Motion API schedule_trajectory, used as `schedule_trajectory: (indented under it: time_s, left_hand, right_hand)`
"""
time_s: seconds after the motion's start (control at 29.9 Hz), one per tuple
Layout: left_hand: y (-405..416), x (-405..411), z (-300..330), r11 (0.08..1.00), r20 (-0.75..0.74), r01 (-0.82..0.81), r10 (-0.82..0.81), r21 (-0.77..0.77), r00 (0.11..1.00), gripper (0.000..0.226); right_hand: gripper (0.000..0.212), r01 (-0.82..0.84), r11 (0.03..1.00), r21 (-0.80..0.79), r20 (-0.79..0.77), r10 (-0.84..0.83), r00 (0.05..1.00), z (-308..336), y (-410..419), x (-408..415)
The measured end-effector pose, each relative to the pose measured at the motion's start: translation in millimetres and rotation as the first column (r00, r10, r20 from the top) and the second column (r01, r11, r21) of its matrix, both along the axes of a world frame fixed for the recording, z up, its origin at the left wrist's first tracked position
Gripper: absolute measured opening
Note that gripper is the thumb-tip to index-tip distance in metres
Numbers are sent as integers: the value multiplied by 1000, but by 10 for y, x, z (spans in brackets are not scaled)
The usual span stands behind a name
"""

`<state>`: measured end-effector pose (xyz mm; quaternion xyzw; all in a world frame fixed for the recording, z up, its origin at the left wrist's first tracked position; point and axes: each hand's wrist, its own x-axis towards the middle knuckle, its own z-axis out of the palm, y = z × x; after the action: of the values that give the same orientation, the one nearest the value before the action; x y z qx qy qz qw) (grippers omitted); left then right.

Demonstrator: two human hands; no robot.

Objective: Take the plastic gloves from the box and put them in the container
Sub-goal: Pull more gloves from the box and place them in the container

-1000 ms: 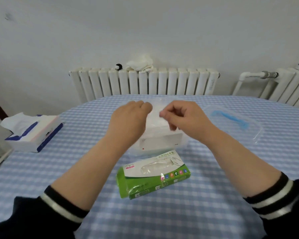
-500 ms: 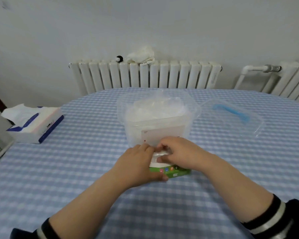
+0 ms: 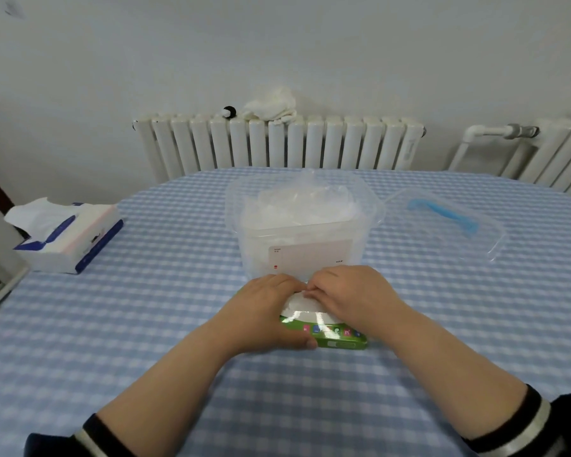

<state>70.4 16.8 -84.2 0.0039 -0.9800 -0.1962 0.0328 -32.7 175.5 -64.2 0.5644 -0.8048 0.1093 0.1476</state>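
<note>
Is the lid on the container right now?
No: the clear lid with its blue handle lies on the table to the right of the open container, which shows plastic gloves inside.

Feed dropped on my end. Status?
Left hand holds glove box steady. Right hand pinching at its opening. Container open, gloves inside. Nothing in the way.

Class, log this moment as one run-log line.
left hand: holds glove box | right hand: pinching at box top | container: open, gloves inside
</note>
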Motion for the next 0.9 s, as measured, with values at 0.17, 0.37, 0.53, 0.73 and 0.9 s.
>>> schedule_trajectory:
  time_s: [0.17,0.37,0.53,0.73,0.9]
  left_hand:
    - [18,-1,11,999,22,-3,4,-45,1000,88]
    - [31,11,115,999,61,-20,18,26,998,79]
    - [45,12,141,1000,98,-16,16,1,995,84]
    - [70,20,158,1000,100,-4,5,-15,995,84]
    - [88,52,277,991,85,-87,78,104,993,84]
  right_hand:
    - [31,-27,970,-240,174,70,982,42,-19,55]
    - [22,109,937,-333,557,102,824,134,72,80]
    - [22,270,817,-510,680,190,708,242,99,44]
    - [26,521,475,-709,692,328,643,647,203,-43]
    - [15,551,400,-732,661,224,716,879,451,-161]
